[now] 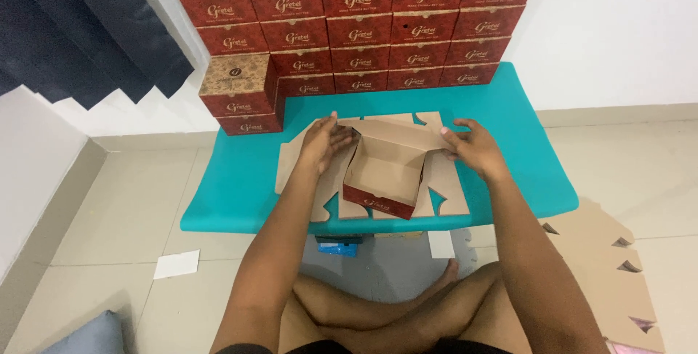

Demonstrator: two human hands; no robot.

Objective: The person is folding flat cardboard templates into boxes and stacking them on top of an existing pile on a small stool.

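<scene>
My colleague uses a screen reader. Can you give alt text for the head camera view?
A seated person's left hand and right hand fold a half-formed red and brown cardboard box on a teal mat. Finished red boxes are stacked against the wall behind.

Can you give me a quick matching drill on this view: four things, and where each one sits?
Things:
1. half-folded box
2. stack of red boxes
3. flat cardboard sheets
4. white card

Places:
A. on the floor at the left
B. against the wall at the back
C. on the teal mat, between the left hand and right hand
D. on the floor at the right

Pairs: 1-C, 2-B, 3-D, 4-A
</scene>
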